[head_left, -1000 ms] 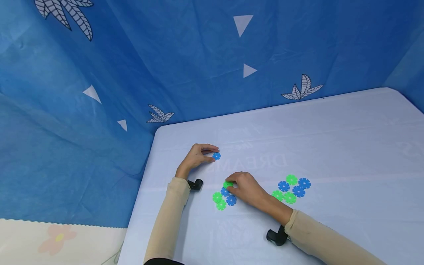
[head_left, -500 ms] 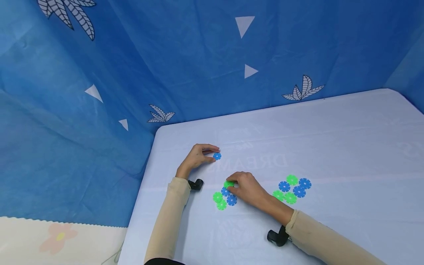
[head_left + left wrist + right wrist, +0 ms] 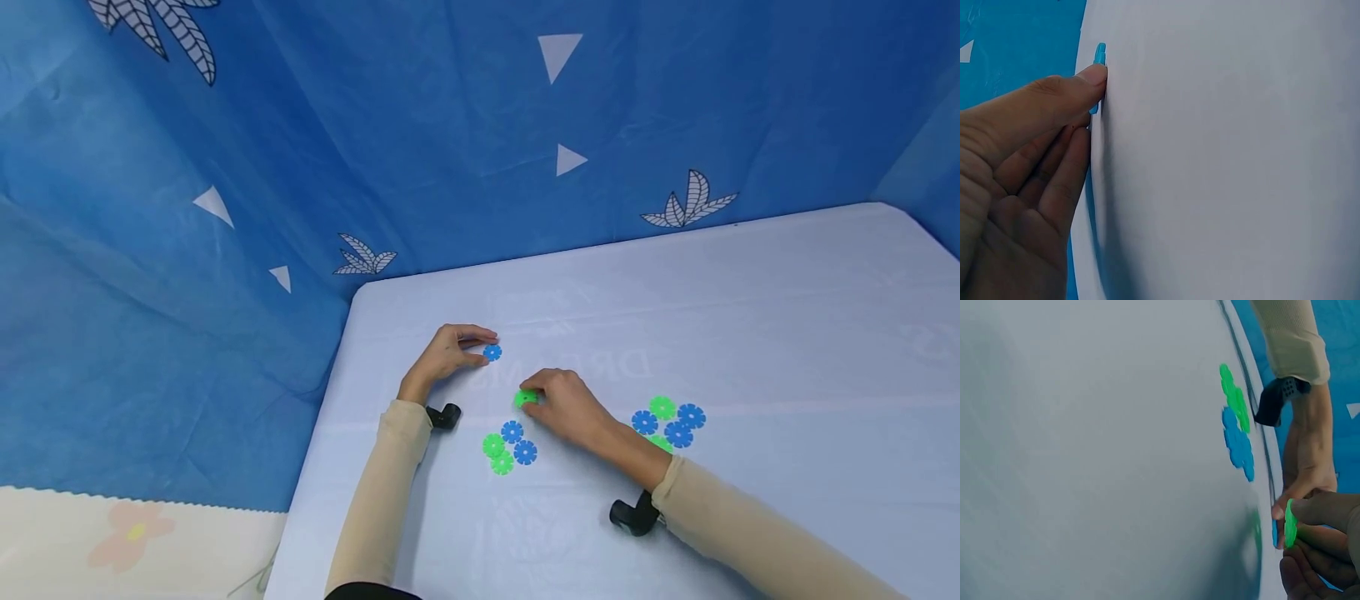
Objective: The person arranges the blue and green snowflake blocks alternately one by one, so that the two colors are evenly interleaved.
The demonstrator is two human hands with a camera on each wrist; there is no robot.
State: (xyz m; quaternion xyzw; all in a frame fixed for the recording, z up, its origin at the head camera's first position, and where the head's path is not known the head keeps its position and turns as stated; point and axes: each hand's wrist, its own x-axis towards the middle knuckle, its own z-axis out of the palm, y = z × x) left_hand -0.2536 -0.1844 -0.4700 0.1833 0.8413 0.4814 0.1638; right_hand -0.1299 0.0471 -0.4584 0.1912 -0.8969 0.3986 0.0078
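My left hand (image 3: pixel 447 352) pinches a blue notched disc (image 3: pixel 492 352) between thumb and fingers; in the left wrist view the disc (image 3: pixel 1101 55) shows edge-on beyond the thumb. To its lower right, my right hand (image 3: pixel 568 405) pinches a green notched disc (image 3: pixel 525 399), held upright in the right wrist view by thumb and fingers (image 3: pixel 1325 515). Below the two hands lies a small group of discs: two blue discs (image 3: pixel 512 432) and two green discs (image 3: pixel 493 446), the green pair overlapping.
Right of my right hand lies another cluster of blue discs (image 3: pixel 678 434) and green discs (image 3: pixel 662 407), partly hidden by the forearm. A white cloth covers the table (image 3: pixel 787 333). Behind it hangs a blue curtain (image 3: pixel 450 125). Black wrist-worn devices (image 3: pixel 633 517) sit under both cuffs.
My right hand has lifted the green disc off the near group and moved it up and slightly right, toward the left hand. The left hand has stayed in place with its blue disc.
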